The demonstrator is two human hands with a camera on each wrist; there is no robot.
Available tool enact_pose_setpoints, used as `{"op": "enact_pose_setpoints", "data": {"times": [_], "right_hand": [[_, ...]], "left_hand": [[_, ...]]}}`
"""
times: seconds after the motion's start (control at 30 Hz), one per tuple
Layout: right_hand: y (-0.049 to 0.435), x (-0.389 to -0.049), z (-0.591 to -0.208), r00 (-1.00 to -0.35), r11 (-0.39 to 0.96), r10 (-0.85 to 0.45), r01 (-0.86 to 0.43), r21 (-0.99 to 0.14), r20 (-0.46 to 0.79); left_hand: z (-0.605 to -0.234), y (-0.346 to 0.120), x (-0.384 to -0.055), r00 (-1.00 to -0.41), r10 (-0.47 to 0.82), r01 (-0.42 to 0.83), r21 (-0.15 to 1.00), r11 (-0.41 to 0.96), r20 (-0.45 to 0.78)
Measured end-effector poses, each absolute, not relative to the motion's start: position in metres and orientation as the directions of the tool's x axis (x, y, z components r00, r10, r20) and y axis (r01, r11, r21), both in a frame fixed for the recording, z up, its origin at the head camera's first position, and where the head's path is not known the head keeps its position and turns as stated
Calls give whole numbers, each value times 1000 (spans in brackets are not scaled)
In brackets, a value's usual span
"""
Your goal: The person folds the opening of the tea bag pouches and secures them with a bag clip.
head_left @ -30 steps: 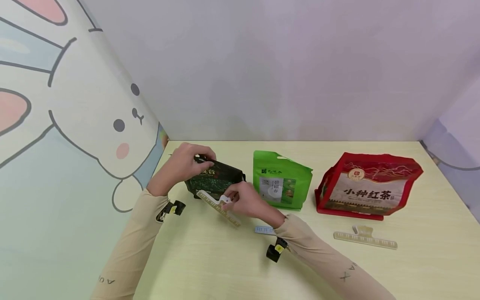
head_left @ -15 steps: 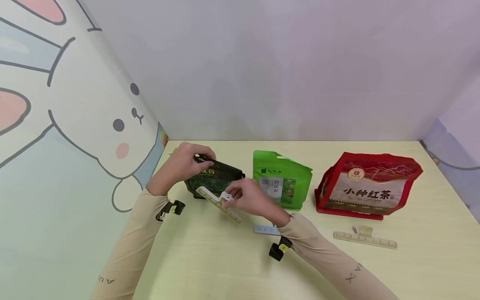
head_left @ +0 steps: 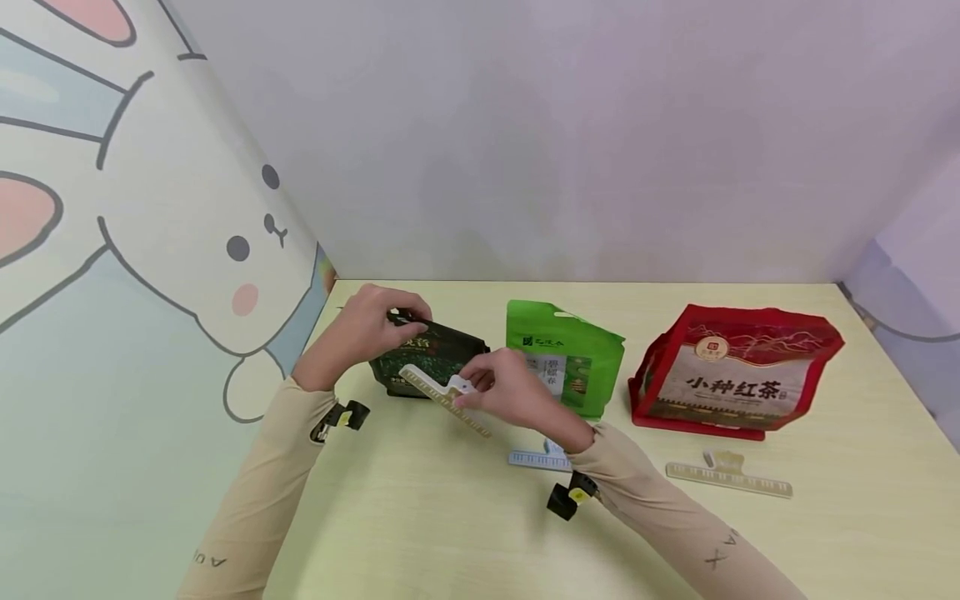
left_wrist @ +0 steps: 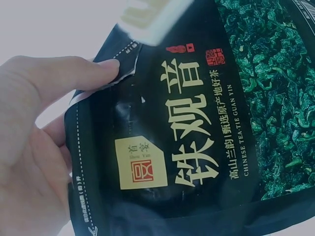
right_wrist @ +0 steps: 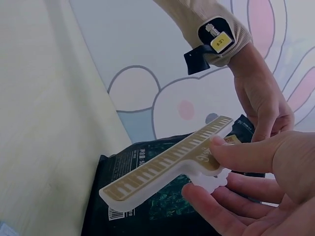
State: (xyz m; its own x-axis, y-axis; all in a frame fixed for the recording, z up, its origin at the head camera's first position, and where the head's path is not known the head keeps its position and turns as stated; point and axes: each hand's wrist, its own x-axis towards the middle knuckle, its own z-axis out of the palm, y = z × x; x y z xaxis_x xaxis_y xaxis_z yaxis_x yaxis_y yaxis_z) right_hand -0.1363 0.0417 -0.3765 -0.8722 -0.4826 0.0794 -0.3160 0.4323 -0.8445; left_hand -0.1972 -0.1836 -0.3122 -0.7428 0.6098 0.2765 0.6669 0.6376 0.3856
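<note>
My left hand pinches the top edge of a black and green tea bag, thumb on the front and fingers behind. That bag leans on the table at the left, with tea leaves printed on its face. In my right hand is a long gold and white sealing clip with a piano-key pattern. Thumb and fingers hold it by its handle, as the right wrist view shows. The clip slants in front of the bag in the head view; whether they touch I cannot tell.
A green tea bag stands at the middle, partly behind my right hand. A red tea bag stands further right. A blue clip lies near my right wrist, and another gold clip lies before the red bag.
My right hand has moved slightly up and to the right with the gold clip, uncovering more of the blue one. My left hand keeps its hold on the black bag.
</note>
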Motion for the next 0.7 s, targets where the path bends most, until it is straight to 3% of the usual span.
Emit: {"op": "enact_pose_setpoints", "data": {"times": [0.7], "right_hand": [[62, -132, -349, -875, 450, -424, -426, -785, 232]], "left_hand": [[-312, -183, -196, -759, 594, 648, 399, 649, 267]]}}
